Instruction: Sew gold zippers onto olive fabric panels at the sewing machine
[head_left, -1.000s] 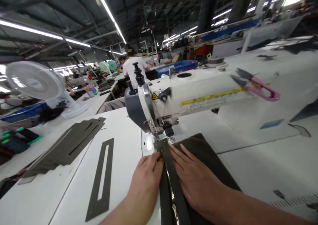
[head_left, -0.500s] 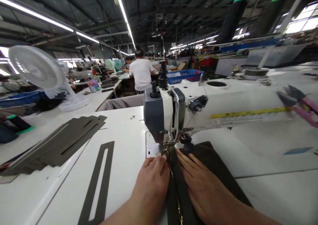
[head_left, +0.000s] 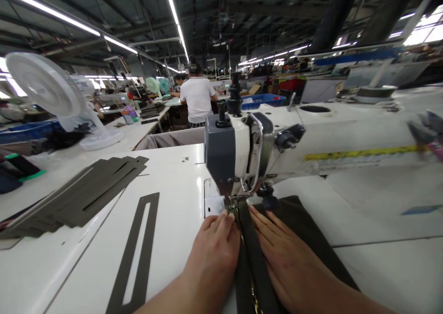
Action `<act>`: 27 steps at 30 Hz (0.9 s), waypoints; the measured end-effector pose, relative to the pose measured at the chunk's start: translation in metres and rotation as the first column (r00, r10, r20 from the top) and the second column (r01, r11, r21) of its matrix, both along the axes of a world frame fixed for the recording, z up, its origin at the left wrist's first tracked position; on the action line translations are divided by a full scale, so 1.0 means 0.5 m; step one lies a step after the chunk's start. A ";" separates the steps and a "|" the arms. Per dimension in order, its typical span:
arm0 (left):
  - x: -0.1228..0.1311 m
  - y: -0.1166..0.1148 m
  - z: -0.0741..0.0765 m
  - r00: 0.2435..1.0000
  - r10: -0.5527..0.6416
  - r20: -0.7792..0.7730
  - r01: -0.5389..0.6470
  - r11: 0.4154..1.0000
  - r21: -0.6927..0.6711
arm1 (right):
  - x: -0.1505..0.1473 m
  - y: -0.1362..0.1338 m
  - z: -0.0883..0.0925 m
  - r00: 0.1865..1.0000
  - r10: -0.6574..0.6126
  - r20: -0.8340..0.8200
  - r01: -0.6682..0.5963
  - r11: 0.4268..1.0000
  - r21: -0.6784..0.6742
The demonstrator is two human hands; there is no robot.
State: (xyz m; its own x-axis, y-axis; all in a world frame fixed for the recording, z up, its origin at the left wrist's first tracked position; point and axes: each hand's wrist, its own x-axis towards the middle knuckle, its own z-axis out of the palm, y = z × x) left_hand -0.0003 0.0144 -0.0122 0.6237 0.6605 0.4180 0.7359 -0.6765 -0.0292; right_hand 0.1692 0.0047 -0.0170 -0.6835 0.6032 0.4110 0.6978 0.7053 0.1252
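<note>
Dark olive fabric with a brass-toothed zipper [head_left: 252, 284] runs lengthwise under the presser foot of a white and grey sewing machine [head_left: 221, 154]. My left hand [head_left: 216, 249] is closed at the left edge of the zipper strip, its fingers bent together with the tips close to the foot. Its thumb is hidden. My right hand [head_left: 287, 254] lies flat on the fabric to the right of the zipper, fingers stretched forward. More of the olive fabric [head_left: 304, 226] spreads out beyond it, under the machine arm.
A slotted olive strip [head_left: 136, 254] lies left of my hands, with a fanned stack of olive pieces [head_left: 93, 184] farther left. A white fan [head_left: 44, 87] stands on the neighbouring table. Pink-handled snippers [head_left: 434, 145] are at the machine arm. A person in a white shirt [head_left: 197, 99] sits ahead.
The view has shifted slightly, so the machine appears a little farther right. Both hands keep nearly the same hold beside the zipper, close to the presser foot.
</note>
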 end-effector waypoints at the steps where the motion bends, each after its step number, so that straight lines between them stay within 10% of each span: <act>1: 0.000 0.001 -0.003 1.000 0.008 -0.010 -0.008 1.000 -0.003 | 0.000 0.000 0.000 1.000 -0.004 -0.002 0.004 1.000 -0.009; 20: -0.003 0.017 0.028 0.989 0.005 -0.148 -0.015 0.998 -0.069 | 0.000 0.020 0.003 0.996 -0.028 -0.087 0.010 0.979 -0.205; 27: -0.009 0.024 0.039 0.990 0.019 -0.137 -0.029 0.997 -0.071 | 0.015 -0.040 0.023 0.953 0.178 -0.244 -0.209 0.972 -0.108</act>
State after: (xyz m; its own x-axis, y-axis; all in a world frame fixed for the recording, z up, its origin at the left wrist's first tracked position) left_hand -0.0050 0.0265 0.0071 0.6553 0.7012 0.2809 0.7443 -0.6629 -0.0814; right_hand 0.1766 -0.0152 -0.0057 -0.6879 0.5278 0.4982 0.5450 0.8290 -0.1257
